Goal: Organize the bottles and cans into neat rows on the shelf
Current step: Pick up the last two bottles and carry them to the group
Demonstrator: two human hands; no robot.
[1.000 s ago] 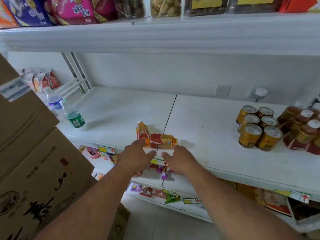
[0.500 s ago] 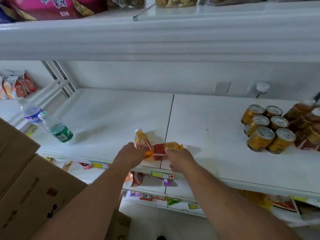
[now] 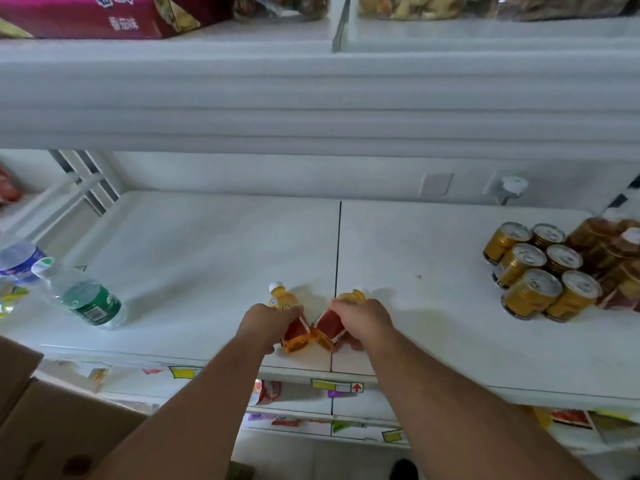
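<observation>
Head view: half a second ago the right bottle (image 3: 330, 325) lay nearly flat across the shelf (image 3: 207, 258) under the right hand (image 3: 362, 322); now it is tipped up, its neck leaning up and to the right. The left bottle (image 3: 289, 315) has kept much the same lean, with its white cap pointing up and to the left. The left hand (image 3: 266, 325) has closed further round it. The view has also drawn nearer to the shelf, so that the shelf above fills more of the top.

The two bottles stand at the front edge of the shelf, either side of the dark seam between its two panels. Their bases meet, or nearly so, and their long axes spread apart upward like a V. Each is a small bottle of orange drink with a red label round the lower body. The right bottle's cap is hidden behind the fingers.

Each hand is wrapped round the upper body of its own bottle.

Six gold cans (image 3: 540, 268) stand upright in a close cluster far to the right, with brown bottles (image 3: 620, 258) just beside them at the frame's edge. Well to the left, a clear bottle with a green label (image 3: 81, 294) leans, with a blue-labelled one (image 3: 19, 259) behind it. Cardboard boxes (image 3: 52, 427) fill the lower left corner.
</observation>
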